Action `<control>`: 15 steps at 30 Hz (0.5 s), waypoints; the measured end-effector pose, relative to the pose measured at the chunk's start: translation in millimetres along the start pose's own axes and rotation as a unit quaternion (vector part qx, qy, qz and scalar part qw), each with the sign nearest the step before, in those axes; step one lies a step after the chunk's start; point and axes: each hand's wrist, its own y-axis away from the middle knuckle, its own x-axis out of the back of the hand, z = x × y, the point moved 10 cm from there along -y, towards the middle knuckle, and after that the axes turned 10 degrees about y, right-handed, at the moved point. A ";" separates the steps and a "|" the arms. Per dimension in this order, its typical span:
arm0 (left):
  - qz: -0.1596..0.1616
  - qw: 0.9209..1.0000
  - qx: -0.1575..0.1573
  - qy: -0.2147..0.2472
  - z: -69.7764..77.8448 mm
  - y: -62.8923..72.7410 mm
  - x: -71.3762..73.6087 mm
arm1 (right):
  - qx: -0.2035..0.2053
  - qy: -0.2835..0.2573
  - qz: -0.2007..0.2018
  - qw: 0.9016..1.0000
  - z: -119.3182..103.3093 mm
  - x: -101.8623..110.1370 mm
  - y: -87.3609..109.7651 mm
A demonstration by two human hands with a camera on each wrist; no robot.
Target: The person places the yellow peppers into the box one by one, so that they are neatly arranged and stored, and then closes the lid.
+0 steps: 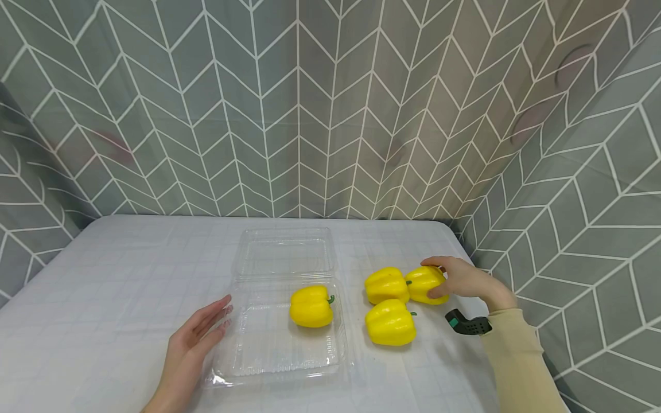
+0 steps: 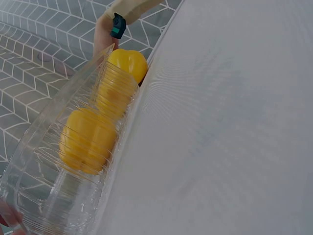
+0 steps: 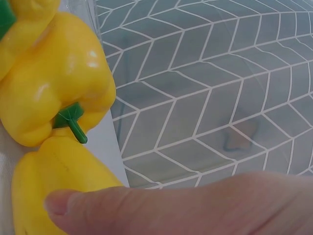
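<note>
My right hand [image 1: 459, 279] grips a yellow bell pepper [image 1: 423, 285] at its right end, the thumb on the near side and fingers on the far side. In the right wrist view the thumb [image 3: 112, 210] lies across that pepper. Two more yellow peppers sit beside it: one touching on the left [image 1: 386, 285], one nearer [image 1: 390, 323]. A hinged clear plastic container [image 1: 279, 374] lies unfolded, with a yellow pepper [image 1: 311, 307] on the right of its base. My left hand [image 1: 191, 344], fingers extended, is at the container's left edge; whether it touches is unclear.
The container's lid [image 1: 286, 252] lies back flat towards the far edge of the white-covered table [image 1: 129, 287]. A grey curtain with white chevron lines [image 1: 310, 115] hangs behind and on both sides. A black band piece [image 1: 469, 323] is at the right wrist.
</note>
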 end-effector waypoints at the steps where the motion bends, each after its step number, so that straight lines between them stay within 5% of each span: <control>1: -0.001 1.000 -0.001 0.002 0.2 0.2 -0.2 | 0.000 0.001 0.000 1.000 0.2 0.0 0.0; 15: 0.001 1.000 -0.005 -0.004 0.8 0.3 0.2 | -0.009 0.011 -0.002 1.000 -0.1 -0.6 -1.2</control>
